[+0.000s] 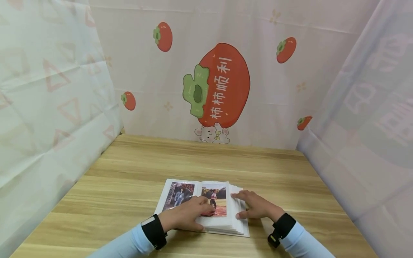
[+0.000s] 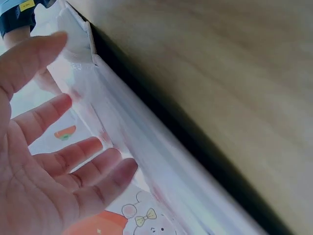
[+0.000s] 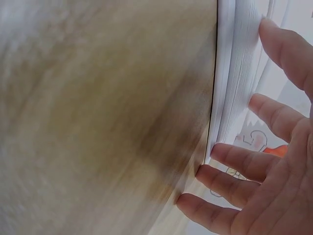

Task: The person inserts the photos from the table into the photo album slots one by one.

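Note:
A white photo album [image 1: 216, 223] lies spread on the table, with a photo on each visible page. The left photo [image 1: 169, 200] shows a person in blue clothes, and the right photo [image 1: 221, 211] a person on a red track. My left hand [image 1: 187, 214] lies across the album's middle, partly covering both photos; its fingers [image 2: 90, 166] are spread and loosely bent over the pages. At the album's right side, my right hand [image 1: 256, 205] touches the page edges [image 3: 240, 73] with spread fingers. Neither hand grips anything.
The album sits near the front of a wood-grain table [image 1: 129, 168]. A pale curtain with printed persimmons [image 1: 229, 86] stands behind the table, and more cloth [image 1: 48, 107] hangs on both sides. Each wrist wears a black band [image 1: 155, 231].

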Action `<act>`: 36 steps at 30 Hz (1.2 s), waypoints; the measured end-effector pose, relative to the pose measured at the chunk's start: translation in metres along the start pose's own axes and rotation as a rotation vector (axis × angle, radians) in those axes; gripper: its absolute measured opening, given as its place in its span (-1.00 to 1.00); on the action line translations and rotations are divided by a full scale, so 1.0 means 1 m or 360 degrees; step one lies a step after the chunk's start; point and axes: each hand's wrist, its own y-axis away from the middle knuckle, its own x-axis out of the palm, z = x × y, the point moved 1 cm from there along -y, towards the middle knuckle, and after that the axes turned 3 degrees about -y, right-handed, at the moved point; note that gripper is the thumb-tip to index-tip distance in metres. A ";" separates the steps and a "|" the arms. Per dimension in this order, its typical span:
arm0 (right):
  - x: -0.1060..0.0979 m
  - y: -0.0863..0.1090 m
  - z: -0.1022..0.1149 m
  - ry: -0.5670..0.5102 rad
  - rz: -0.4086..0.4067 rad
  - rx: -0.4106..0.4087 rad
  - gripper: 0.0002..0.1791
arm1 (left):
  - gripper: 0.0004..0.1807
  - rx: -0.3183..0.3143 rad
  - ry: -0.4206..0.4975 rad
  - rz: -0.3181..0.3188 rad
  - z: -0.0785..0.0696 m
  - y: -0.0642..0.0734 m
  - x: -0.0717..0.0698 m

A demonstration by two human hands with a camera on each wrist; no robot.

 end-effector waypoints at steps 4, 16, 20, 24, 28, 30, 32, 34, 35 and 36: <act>-0.001 0.002 0.000 -0.0019 -0.0008 0.0011 -0.19 | -0.37 -0.0103 0.0090 -0.0007 0.006 0.010 -0.005; -0.004 0.006 0.000 0.0000 -0.0023 -0.0030 -0.18 | -0.38 -0.0340 0.0081 -0.0219 0.063 0.039 -0.039; -0.004 0.007 0.002 -0.0014 -0.0020 0.0000 -0.19 | -0.41 -0.0480 0.0059 -0.0218 0.092 0.036 -0.038; -0.003 0.006 0.005 -0.0013 -0.0020 0.0008 -0.19 | -0.44 -0.0551 0.0062 -0.0196 0.112 0.033 -0.036; -0.001 0.003 0.005 0.0002 -0.0023 0.0015 -0.20 | -0.46 -0.0557 0.0074 -0.0183 0.126 0.030 -0.033; 0.000 0.003 0.004 0.0003 -0.0024 0.0020 -0.21 | -0.47 -0.0554 0.0061 -0.0178 0.130 0.029 -0.031; 0.001 0.003 0.003 0.0005 -0.0026 0.0019 -0.20 | -0.50 -0.0557 0.0050 -0.0169 0.131 0.028 -0.030; 0.002 0.003 0.002 0.0013 -0.0031 0.0021 -0.20 | -0.52 -0.0570 0.0038 -0.0157 0.131 0.026 -0.029; 0.002 0.003 0.002 0.0014 -0.0034 0.0024 -0.21 | -0.53 -0.0573 0.0033 -0.0150 0.131 0.025 -0.028; 0.003 0.004 0.002 0.0022 -0.0035 0.0029 -0.20 | -0.54 -0.0588 0.0041 -0.0144 0.130 0.024 -0.029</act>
